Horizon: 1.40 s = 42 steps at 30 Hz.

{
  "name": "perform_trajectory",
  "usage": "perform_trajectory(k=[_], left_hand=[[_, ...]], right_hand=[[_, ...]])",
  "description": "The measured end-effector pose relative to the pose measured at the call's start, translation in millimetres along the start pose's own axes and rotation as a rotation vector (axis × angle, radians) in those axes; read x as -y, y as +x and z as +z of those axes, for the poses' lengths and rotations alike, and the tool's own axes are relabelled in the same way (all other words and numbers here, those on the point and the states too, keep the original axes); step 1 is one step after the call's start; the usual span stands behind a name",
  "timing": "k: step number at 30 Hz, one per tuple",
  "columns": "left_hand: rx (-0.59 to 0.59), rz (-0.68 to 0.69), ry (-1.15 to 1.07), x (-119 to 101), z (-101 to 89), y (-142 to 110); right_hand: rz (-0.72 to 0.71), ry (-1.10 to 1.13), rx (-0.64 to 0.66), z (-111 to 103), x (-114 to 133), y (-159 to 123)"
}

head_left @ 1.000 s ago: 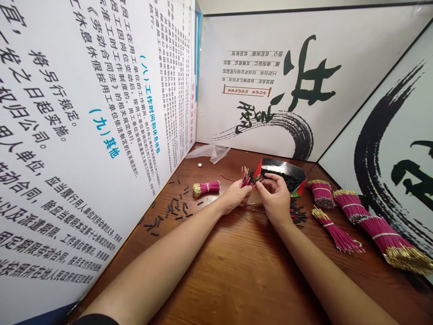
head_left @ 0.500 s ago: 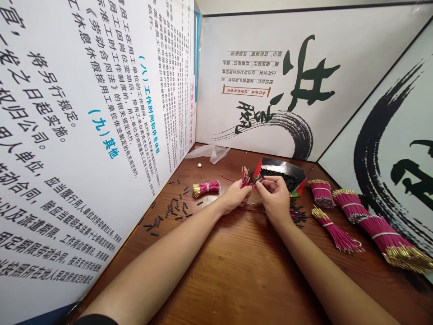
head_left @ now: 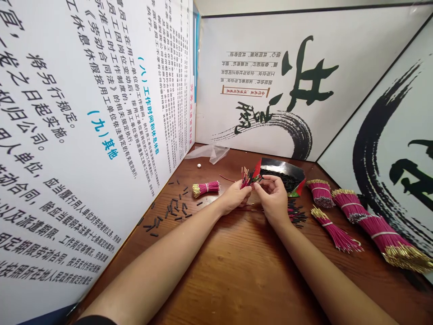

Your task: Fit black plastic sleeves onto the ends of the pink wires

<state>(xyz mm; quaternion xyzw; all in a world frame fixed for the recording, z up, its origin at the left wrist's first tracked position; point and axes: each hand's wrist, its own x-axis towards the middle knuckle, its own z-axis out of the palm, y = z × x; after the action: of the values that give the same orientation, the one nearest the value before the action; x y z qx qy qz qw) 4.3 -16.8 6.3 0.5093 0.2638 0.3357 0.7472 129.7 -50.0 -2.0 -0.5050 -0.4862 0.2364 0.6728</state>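
My left hand [head_left: 236, 197] is closed around a small bunch of magenta wires [head_left: 246, 174], whose gold-coloured ends fan out above the fingers. Close beside it, my right hand [head_left: 274, 198] pinches with thumb and forefinger at the dark ends of that bunch. What lies between those fingertips is too small to make out. Just behind the right hand stands an open box [head_left: 282, 165] with a shiny black inside and red edges, holding many small black tubes [head_left: 287, 180]. Wires with black ends [head_left: 297, 214] lie in a pile by the right wrist.
Loose black tubes [head_left: 174, 207] are scattered at the left, near a tied magenta wire bundle [head_left: 206, 188]. Tied bundles [head_left: 320, 193], [head_left: 336, 232] and larger stacked bundles [head_left: 382, 230] lie at the right. A clear plastic bag [head_left: 211, 153] rests by the back panel. Printed panels enclose the table.
My right hand has shifted very slightly left, towards the bunch. The left hand keeps its hold and the things on the table stay where they were.
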Motion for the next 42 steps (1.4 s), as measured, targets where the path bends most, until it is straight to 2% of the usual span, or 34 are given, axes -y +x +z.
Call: perform_trajectory(k=[6, 21, 33, 42], left_hand=[[-0.002, 0.005, -0.022, -2.9, 1.8, -1.9], [0.008, 0.004, -0.001, -1.5, 0.8, -1.2], [0.001, -0.007, 0.001, -1.0, 0.5, -0.8], [0.037, 0.006, 0.001, 0.6, -1.3, 0.1]], right_hand=[[-0.020, 0.011, 0.011, 2.0, -0.6, -1.3], [0.039, 0.075, -0.025, 0.5, -0.3, 1.3], [0.003, 0.043, -0.007, -0.7, 1.9, 0.6], [0.002, -0.003, -0.075, -2.0, 3.5, 1.5]])
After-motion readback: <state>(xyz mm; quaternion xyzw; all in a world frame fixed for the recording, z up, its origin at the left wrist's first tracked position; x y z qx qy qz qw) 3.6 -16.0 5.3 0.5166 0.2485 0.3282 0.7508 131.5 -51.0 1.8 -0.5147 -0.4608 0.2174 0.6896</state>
